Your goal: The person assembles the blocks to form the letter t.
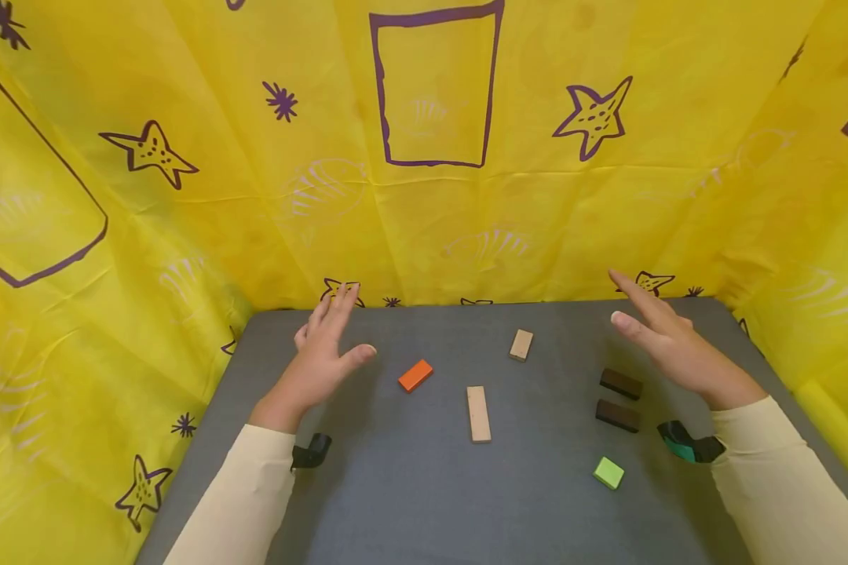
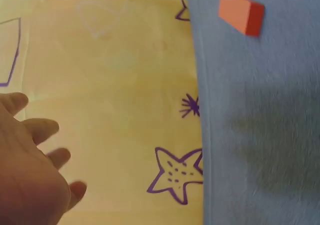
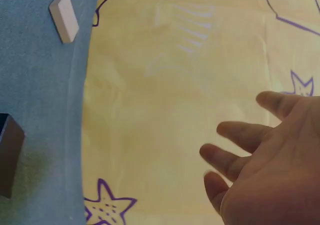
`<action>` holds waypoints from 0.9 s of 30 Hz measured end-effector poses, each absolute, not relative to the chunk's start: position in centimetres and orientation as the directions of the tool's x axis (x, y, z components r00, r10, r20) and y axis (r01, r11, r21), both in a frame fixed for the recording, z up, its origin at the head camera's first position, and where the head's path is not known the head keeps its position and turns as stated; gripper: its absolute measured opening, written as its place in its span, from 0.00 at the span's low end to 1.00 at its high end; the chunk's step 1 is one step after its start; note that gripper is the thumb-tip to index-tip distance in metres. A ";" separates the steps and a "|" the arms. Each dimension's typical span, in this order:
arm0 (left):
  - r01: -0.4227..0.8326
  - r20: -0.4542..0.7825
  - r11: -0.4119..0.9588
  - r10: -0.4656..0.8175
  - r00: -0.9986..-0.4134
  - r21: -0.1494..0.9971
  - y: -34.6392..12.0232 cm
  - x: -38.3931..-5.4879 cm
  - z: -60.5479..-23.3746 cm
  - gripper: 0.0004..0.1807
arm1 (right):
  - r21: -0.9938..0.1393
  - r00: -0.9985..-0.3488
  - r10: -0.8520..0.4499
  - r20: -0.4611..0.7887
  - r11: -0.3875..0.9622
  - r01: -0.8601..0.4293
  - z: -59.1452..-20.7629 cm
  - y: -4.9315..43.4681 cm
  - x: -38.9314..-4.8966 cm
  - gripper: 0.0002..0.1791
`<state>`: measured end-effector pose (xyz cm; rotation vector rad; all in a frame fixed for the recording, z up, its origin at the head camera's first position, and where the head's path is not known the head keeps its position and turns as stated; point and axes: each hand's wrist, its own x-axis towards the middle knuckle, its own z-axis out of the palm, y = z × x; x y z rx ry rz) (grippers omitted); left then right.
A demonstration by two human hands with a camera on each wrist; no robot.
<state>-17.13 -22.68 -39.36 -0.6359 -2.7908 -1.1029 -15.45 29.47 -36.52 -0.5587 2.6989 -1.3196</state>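
My left hand [image 1: 319,361] hovers over the left part of the grey table with its fingers extended, holding nothing. Nearest to it lies an orange block [image 1: 415,376], which also shows in the left wrist view [image 2: 241,12]. On the right, my right hand [image 1: 667,341] is held in the air, fingers straight and nothing in them. Close below it are two dark brown blocks [image 1: 621,384] lying side by side. A long pale wooden block [image 1: 478,414] lies mid-table, with a shorter wooden block [image 1: 520,345] behind it. Toward the front right sits a small green block [image 1: 609,473].
A grey cloth-like surface covers the table [image 1: 396,502]. Yellow fabric [image 1: 424,227] with purple starfish and other drawings hangs along the back and both sides. Dark straps [image 1: 312,451] show by both wrists.
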 end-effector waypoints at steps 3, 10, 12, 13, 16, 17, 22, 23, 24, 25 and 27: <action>0.425 0.261 0.534 0.357 -0.897 0.731 -22.7 -17.0 -39.6 0.63 | -0.818 -0.923 -0.365 0.120 0.490 -0.300 -37.4 29.8 -15.4 0.38; 0.467 0.378 0.196 0.366 -0.851 0.862 -22.5 -17.3 -40.7 0.60 | -0.844 -0.919 -0.365 0.152 0.436 -0.313 -38.9 30.0 -15.1 0.38; 0.466 0.404 0.103 0.357 -0.842 0.879 -22.4 -17.3 -41.0 0.56 | -0.841 -0.917 -0.367 0.157 0.436 -0.319 -39.2 30.0 -15.0 0.38; 0.457 0.410 0.061 0.349 -0.843 0.887 -22.3 -17.2 -41.2 0.55 | -0.840 -0.918 -0.364 0.156 0.441 -0.317 -39.4 30.0 -15.0 0.37; 0.422 0.412 -0.044 0.335 -0.848 0.905 -22.2 -17.1 -41.9 0.52 | -0.839 -0.919 -0.358 0.164 0.439 -0.321 -40.0 30.1 -14.9 0.37; 0.413 0.411 -0.067 0.332 -0.849 0.908 -22.1 -17.0 -42.1 0.53 | -0.841 -0.917 -0.359 0.172 0.432 -0.327 -40.2 30.2 -14.9 0.37; 0.365 0.407 -0.181 0.337 -0.849 0.913 -21.4 -16.7 -43.1 0.56 | -0.846 -0.921 -0.335 0.199 0.415 -0.334 -41.6 30.7 -14.7 0.35; 0.362 0.408 -0.192 0.345 -0.845 0.912 -21.1 -16.7 -43.3 0.56 | -0.847 -0.924 -0.325 0.200 0.417 -0.330 -41.8 30.8 -14.6 0.34; 0.355 0.409 -0.208 0.350 -0.843 0.911 -20.8 -16.6 -43.6 0.55 | -0.847 -0.926 -0.318 0.205 0.415 -0.331 -42.0 31.0 -14.5 0.34; 0.351 0.411 -0.221 0.357 -0.839 0.910 -20.5 -16.6 -43.9 0.55 | -0.849 -0.929 -0.306 0.208 0.415 -0.327 -42.1 31.2 -14.4 0.34; 0.345 0.412 -0.236 0.364 -0.836 0.908 -19.9 -16.5 -44.5 0.56 | -0.855 -0.933 -0.287 0.219 0.404 -0.325 -42.4 31.5 -14.2 0.33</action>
